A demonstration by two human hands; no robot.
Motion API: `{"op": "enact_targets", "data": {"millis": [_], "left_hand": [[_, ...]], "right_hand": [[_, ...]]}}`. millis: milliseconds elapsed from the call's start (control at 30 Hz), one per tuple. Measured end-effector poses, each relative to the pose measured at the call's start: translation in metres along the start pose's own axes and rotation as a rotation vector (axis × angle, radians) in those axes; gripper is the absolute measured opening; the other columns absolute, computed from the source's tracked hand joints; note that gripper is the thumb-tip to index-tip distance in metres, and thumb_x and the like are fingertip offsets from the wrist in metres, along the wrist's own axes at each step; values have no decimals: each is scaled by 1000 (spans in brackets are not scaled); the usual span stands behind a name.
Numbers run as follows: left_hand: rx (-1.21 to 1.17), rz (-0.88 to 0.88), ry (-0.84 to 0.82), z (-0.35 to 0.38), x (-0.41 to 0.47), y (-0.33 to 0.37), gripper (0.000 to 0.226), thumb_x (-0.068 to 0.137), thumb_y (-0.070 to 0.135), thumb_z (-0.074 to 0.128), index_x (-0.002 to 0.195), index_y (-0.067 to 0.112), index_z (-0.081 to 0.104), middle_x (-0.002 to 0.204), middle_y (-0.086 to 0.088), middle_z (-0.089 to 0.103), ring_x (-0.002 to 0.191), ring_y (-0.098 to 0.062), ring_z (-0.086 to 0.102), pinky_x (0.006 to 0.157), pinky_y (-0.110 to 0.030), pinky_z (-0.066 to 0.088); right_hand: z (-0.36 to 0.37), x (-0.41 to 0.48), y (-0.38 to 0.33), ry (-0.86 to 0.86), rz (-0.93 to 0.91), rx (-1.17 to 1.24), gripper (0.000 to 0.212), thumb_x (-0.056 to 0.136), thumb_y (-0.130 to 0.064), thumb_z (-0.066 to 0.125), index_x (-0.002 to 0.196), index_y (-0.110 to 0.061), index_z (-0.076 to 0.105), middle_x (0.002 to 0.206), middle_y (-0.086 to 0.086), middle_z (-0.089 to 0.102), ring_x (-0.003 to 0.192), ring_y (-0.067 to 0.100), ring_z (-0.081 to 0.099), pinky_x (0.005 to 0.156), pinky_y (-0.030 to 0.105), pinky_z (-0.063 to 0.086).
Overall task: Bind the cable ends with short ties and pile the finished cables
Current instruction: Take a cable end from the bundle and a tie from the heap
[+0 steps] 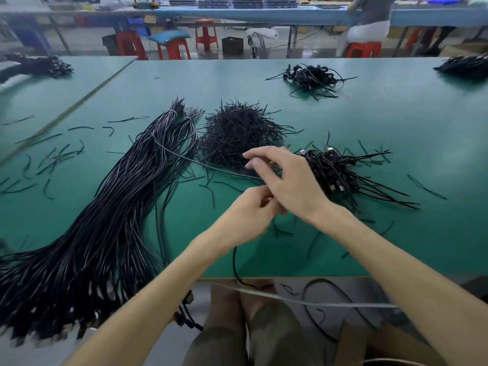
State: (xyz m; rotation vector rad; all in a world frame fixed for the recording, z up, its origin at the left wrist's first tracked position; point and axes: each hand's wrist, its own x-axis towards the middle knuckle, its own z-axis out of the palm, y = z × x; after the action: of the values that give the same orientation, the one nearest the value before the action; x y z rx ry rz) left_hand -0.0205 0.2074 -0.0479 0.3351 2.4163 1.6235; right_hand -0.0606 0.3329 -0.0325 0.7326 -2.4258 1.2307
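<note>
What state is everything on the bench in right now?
Left hand, gripping one cable.
Right hand, fingers spread, grip unclear.
Cable bundle, banded at far end, lying flat.
Ties, loose heap.
Finished cables, piled at right.

This is a factory assembly workshop. Long green-topped counters (369,122) stand in rows, heaped with bundles of black cables (105,220) and a mound of short ties (237,133). Red plastic stools (206,34) line the aisle. Another person (369,19) sits at the far counter (264,15), which carries stacked trays (248,1).
</note>
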Motion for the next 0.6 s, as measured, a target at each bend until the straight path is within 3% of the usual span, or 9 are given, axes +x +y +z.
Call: {"op": "enact_targets", "data": {"millis": [67,133,233,300,367,433,533,600], "left_hand": [[3,28,5,-3,-2,0,7,86,16,50,79,17,49,46,11,42,37,-5,33,40,-21,27],[35,58,26,-9,-5,1,9,78,14,45,81,22,47,49,10,43,38,-2,34,38,-20,28],[19,6,47,-19,-5,-2,21,92,-3,47,79,13,52,44,8,42,37,-7,34,37,-19,27],[2,-62,59,-27,-4,-6,22,99,0,48,78,-1,56,44,7,41,37,-8,32,37,-19,26],[-35,-98,69,-36,-4,-10,29,104,11,51,81,-4,58,51,3,40,40,-10,31,38,-18,26],[-77,-109,72,-44,-4,-14,35,105,20,53,75,4,58,56,3,37,43,-10,27,39,-18,23],[-173,-88,9,-58,-4,-18,37,107,31,53,88,3,69,60,2,28,48,-11,18,41,-20,16],[-211,-78,-32,-70,-3,-25,34,107,31,52,100,5,73,59,4,29,48,-11,16,40,-20,15]], "right_hand": [[9,1,-12,-94,34,129,21,104,-27,57,116,-17,72,96,-8,75,95,3,68,92,25,51],[15,2,-16,-163,33,128,31,106,-35,52,108,-13,74,90,-7,75,88,4,69,87,25,53],[20,4,-11,-220,84,72,52,106,-48,41,96,-13,77,89,-6,76,87,9,69,85,29,52],[20,3,-2,-275,104,36,62,105,-56,32,85,-15,74,82,-2,74,81,15,67,80,34,51],[20,-2,6,-310,96,-4,60,104,-59,28,66,-24,59,65,-7,62,64,11,57,65,32,44],[19,-8,13,-299,80,-68,57,105,-58,29,62,-28,50,58,-9,55,57,8,49,60,30,39],[18,-17,23,-209,51,-207,62,105,-58,31,67,-23,65,58,-14,62,58,7,57,60,31,44],[15,-23,29,-122,25,-253,62,104,-56,35,52,-24,46,44,-10,44,46,11,44,51,24,28]]}}
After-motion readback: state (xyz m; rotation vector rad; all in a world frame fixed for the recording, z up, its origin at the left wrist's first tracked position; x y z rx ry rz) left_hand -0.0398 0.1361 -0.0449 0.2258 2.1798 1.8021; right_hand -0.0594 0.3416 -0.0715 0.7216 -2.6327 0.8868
